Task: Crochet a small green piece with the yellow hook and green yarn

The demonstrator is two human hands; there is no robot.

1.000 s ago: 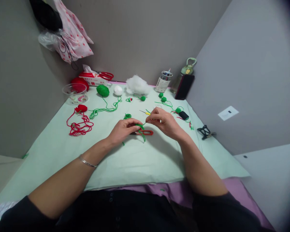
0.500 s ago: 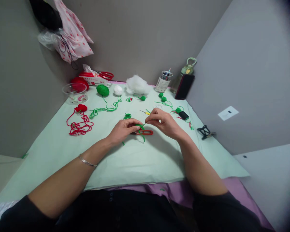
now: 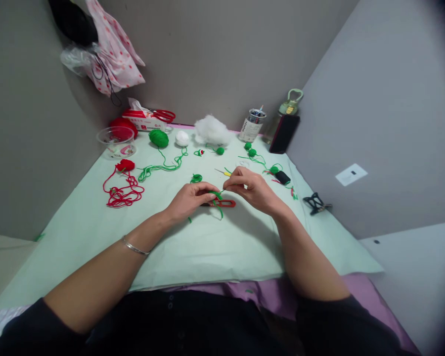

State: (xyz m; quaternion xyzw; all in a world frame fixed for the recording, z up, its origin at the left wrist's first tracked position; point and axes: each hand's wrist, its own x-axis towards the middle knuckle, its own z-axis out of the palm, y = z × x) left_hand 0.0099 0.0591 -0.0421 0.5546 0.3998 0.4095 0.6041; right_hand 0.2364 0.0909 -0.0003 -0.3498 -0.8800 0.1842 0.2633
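My left hand [image 3: 189, 200] is closed, pinching a small piece of green yarn work [image 3: 217, 196] between thumb and fingers. A loose green strand [image 3: 221, 211] hangs from that piece. My right hand [image 3: 250, 187] pinches a thin metal needle [image 3: 223, 191], whose tip meets the yarn work; most of it is hidden in the fingers. Under the hands lies an orange-handled cutter [image 3: 228, 203], partly covered by my left hand. Just behind my right hand is a yellow-handled hook [image 3: 225, 173], its far end hidden. A green yarn coil [image 3: 196, 178] lies beyond my left hand.
Red yarn [image 3: 124, 190], a green yarn ball [image 3: 158, 139], a white ball [image 3: 181, 138] and white stuffing [image 3: 211, 131] lie toward the back. A plastic tub [image 3: 116, 148] stands left. A pen can [image 3: 252, 126], a phone [image 3: 285, 134] and a black clip [image 3: 316, 203] are right.
The needle tip and the green yarn work have shifted only slightly between my fingers. Both hands keep their grip, and the view has moved a little.
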